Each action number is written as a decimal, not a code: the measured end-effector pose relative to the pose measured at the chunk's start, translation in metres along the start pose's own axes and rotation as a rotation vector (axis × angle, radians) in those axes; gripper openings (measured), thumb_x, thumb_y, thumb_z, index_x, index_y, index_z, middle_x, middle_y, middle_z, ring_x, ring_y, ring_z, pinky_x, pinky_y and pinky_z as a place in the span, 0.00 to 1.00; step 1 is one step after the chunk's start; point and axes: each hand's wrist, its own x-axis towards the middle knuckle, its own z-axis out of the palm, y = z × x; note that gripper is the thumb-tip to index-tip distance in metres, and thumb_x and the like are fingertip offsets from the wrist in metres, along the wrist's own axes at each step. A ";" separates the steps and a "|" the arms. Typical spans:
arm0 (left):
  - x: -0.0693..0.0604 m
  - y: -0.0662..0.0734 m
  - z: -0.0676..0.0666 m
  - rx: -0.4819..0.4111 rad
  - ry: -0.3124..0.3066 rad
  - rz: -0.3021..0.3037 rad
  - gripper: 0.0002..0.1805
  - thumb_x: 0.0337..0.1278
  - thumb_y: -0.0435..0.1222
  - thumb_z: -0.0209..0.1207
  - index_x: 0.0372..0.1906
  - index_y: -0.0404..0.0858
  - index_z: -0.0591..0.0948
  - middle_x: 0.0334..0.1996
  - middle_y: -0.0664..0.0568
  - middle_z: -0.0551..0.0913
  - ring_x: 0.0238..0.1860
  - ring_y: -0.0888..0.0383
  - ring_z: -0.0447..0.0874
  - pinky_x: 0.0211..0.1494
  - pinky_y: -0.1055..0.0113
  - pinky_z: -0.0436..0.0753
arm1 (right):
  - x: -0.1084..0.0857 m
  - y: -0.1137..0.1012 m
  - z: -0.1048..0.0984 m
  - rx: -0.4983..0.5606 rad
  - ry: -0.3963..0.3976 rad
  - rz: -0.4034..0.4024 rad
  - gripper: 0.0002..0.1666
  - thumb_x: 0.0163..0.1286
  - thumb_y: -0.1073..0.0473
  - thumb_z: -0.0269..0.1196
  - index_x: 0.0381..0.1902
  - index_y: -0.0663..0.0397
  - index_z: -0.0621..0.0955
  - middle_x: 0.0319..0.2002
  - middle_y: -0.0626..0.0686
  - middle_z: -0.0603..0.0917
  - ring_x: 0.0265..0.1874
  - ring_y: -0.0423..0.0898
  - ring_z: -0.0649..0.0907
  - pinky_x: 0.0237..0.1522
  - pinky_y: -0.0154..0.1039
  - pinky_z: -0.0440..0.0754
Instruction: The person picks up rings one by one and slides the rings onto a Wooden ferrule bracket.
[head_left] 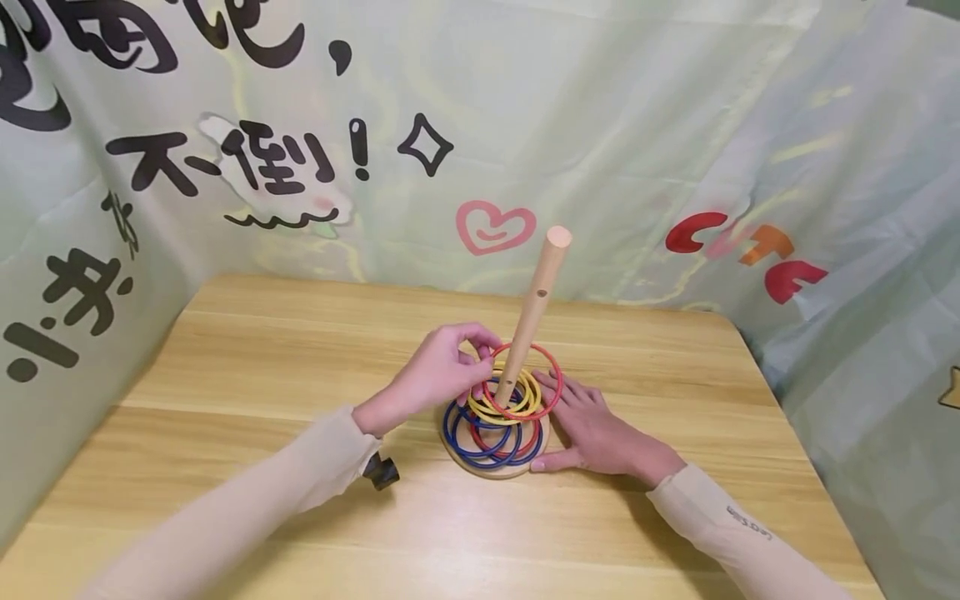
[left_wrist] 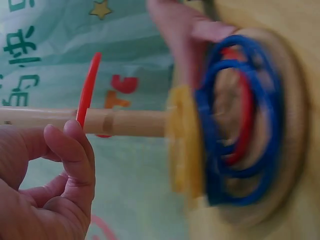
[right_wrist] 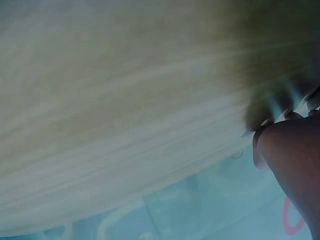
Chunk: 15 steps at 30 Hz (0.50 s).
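A wooden peg (head_left: pixel 534 308) rises from a round wooden base (head_left: pixel 491 473) on the table. My left hand (head_left: pixel 442 367) pinches a red ring (left_wrist: pixel 90 87) between thumb and fingers, and that ring is around the peg, above the others. Lower down, yellow rings (left_wrist: pixel 185 145) encircle the peg in a stack. Several blue rings (left_wrist: pixel 272 100) and another red ring (left_wrist: pixel 246 115) lie beneath them, near the base. My right hand (head_left: pixel 600 433) rests at the right side of the base with fingers and thumb spread; the right wrist view shows only part of it.
The wooden table (head_left: pixel 300 350) has its back edge along a printed cloth curtain (head_left: pixel 615 150), which also hangs at both sides. A small black device (head_left: pixel 382 472) sits under my left wrist.
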 end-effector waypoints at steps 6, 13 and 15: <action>-0.004 -0.029 0.009 0.060 -0.002 -0.027 0.15 0.71 0.26 0.62 0.59 0.32 0.84 0.34 0.48 0.81 0.17 0.56 0.78 0.17 0.67 0.77 | 0.003 -0.001 0.000 0.001 -0.018 0.029 0.74 0.66 0.20 0.69 0.91 0.52 0.48 0.87 0.59 0.55 0.85 0.65 0.51 0.73 0.74 0.61; -0.004 -0.046 0.017 0.049 -0.016 -0.042 0.12 0.70 0.24 0.61 0.55 0.30 0.85 0.30 0.48 0.82 0.15 0.58 0.77 0.16 0.67 0.77 | 0.004 0.001 -0.002 -0.008 -0.031 0.042 0.73 0.65 0.20 0.70 0.89 0.56 0.53 0.85 0.61 0.58 0.85 0.65 0.52 0.74 0.74 0.60; -0.004 -0.045 0.019 0.049 -0.008 -0.049 0.13 0.70 0.24 0.61 0.56 0.30 0.85 0.30 0.48 0.81 0.17 0.59 0.77 0.16 0.69 0.77 | 0.004 0.001 -0.002 -0.011 -0.027 0.041 0.73 0.65 0.20 0.70 0.89 0.57 0.53 0.85 0.62 0.58 0.85 0.65 0.52 0.74 0.74 0.61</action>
